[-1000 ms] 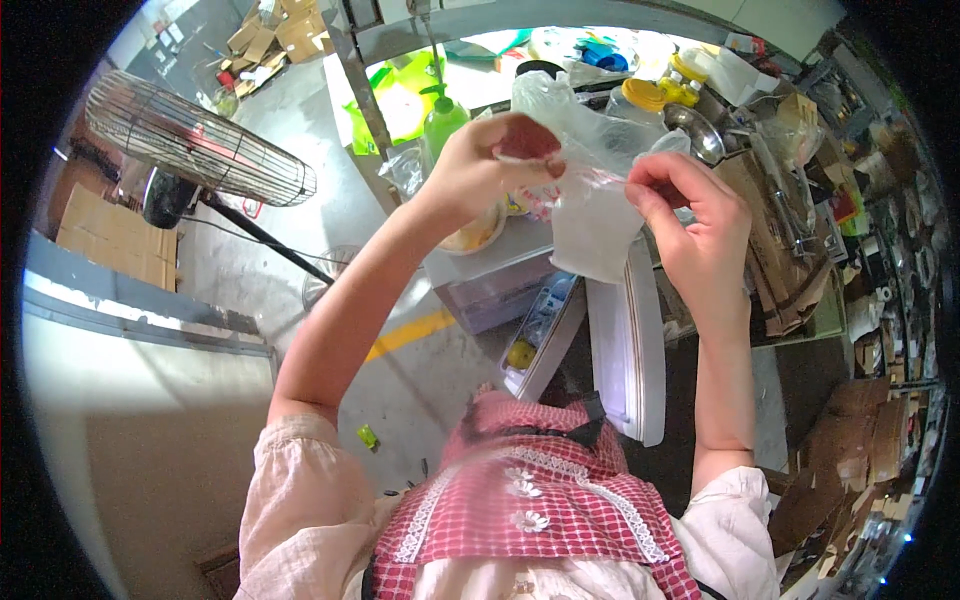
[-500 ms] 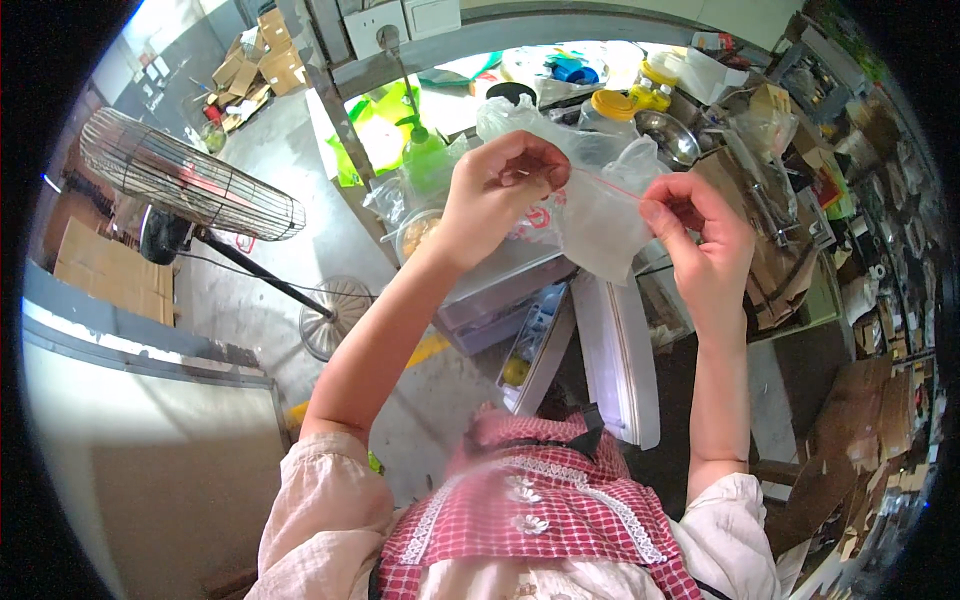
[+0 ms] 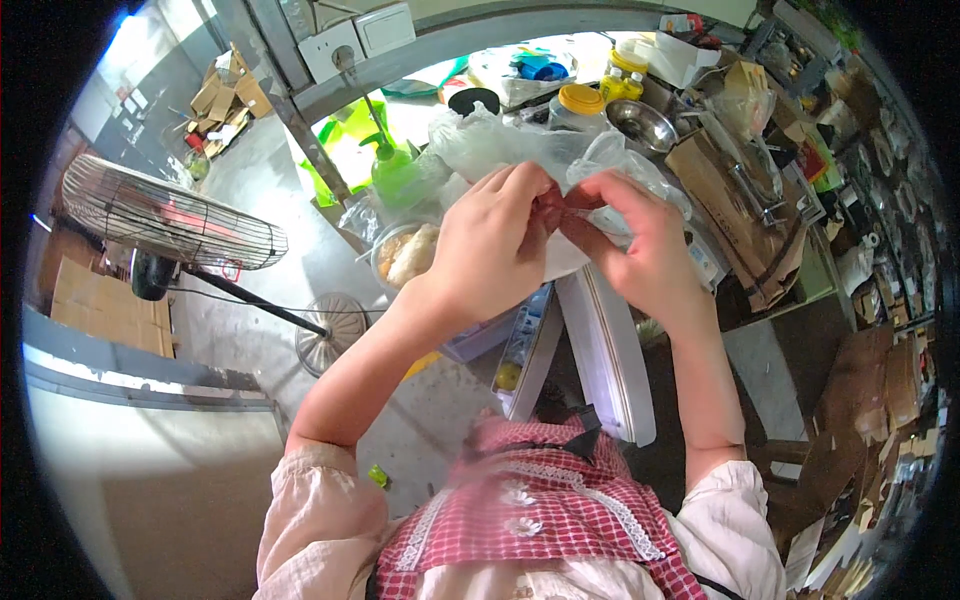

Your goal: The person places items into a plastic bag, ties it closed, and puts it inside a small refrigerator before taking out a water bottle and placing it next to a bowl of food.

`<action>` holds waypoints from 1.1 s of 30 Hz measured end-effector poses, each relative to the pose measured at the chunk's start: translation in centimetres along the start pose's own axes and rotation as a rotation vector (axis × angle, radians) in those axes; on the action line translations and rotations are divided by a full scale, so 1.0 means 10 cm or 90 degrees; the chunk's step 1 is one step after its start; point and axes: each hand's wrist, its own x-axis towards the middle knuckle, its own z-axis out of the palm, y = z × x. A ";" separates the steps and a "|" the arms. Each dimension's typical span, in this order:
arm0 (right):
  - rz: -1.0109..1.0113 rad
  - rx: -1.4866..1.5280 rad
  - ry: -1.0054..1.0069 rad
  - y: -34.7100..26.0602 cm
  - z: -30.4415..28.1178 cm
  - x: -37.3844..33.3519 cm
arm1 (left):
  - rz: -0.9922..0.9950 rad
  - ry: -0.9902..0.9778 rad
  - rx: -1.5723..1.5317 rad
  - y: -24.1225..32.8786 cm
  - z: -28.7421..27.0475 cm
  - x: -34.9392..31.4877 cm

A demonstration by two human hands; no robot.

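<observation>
My left hand (image 3: 495, 235) and my right hand (image 3: 640, 245) are together in the middle of the view, fingertips nearly touching. Both are closed in a pinch on the top edge of a small translucent plastic bag (image 3: 566, 260). Most of the bag is hidden behind my fingers, and only its pale lower part shows between the hands. Crumpled clear plastic bags (image 3: 480, 140) lie on the worktop just beyond. Left of my left wrist sits a round clear tub (image 3: 392, 262) with pale, brownish contents.
Behind stand a green pump bottle (image 3: 390, 165), a yellow-lidded jar (image 3: 578, 110) and a steel bowl (image 3: 642, 126). An open drawer (image 3: 525, 350) juts below my hands beside a white panel (image 3: 605, 360). A standing fan (image 3: 170, 215) is at left, cardboard (image 3: 735, 215) at right.
My hands have drawn together; before, they stood apart with the bag's red-lined top edge stretched between them. The view has shifted slightly, and the tub shows more.
</observation>
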 end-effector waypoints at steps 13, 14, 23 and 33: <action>-0.121 -0.098 -0.037 0.07 0.06 -0.26 | -0.030 0.084 -0.046 0.04 0.06 -0.29; -0.120 -0.095 -0.036 0.11 0.02 -0.28 | -0.045 0.076 -0.061 0.04 0.03 -0.25; -0.152 -0.112 0.030 0.21 -0.23 -0.20 | -0.047 0.118 -0.081 -0.03 0.03 -0.02; -0.192 -0.160 0.089 0.47 -0.61 0.55 | 0.048 0.194 0.047 -0.26 -0.05 0.84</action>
